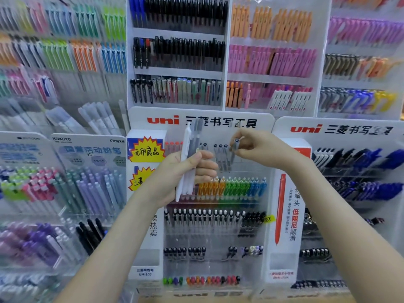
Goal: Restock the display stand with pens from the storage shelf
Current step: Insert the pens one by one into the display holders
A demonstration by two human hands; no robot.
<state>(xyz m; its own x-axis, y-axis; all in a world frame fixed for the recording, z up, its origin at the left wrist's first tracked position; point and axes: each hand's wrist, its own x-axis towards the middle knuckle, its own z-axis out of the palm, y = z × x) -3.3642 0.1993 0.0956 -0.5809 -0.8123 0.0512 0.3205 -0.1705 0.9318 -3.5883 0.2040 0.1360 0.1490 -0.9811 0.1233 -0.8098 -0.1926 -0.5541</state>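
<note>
Pens of slim white and smoky-grey plastic (187,149), gathered as an upright bundle, are gripped in the left hand (185,173), fingers and thumb curled round the barrels, in front of the upper left part of the clear acrylic display stand with a white header panel (140,121). The right hand (260,147) pinches a single translucent grey pen (234,149) between thumb and fingertips, cap end up, at the top tier of the stand, just beside the few grey pens standing there (220,156). Whether its tip has entered a slot cannot be told. Risks from this position: the pinch sits high on the barrel, so the lower end may swing and miss the slot — or knock the neighbouring pens askew. The bundle is held near mid-length by one hand only; a slackened grip would probably let a smooth barrel slide out and fall onto the row of orange, green and blue pens (231,186) below. Mixed white and grey stock also invites placement in the wrong tier; confirm type before release.
</note>
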